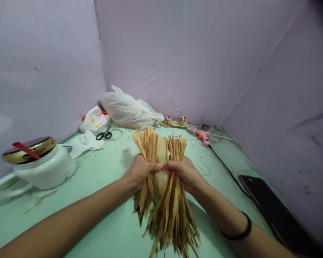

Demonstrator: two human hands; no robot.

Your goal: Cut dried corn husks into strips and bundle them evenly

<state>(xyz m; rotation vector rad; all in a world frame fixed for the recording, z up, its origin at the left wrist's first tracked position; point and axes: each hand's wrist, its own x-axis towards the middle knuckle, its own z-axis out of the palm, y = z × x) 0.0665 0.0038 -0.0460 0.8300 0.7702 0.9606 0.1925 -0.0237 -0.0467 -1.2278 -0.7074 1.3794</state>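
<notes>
Both hands are raised at the middle of the head view, thumbs meeting. My left hand (143,170) is closed around a bundle of dried leaf strips (147,145), pale at the cut top and browner toward the ragged ends. A second, longer bundle of dried leaf strips (174,200) hangs from my right hand (187,172), whose fingers wrap round it. Between the two bundles a broad pale leaf strip (161,184) spans the gap. The far fingers of both hands are hidden behind the strips.
On the green table (104,211) stand a white mug (47,172) with a gold lid (29,149), tissues (94,120), scissors (104,135) and a white plastic bag (129,109). Woven pieces (174,123) lie at the back. A pink glue gun (203,135) and a phone (274,208) are right.
</notes>
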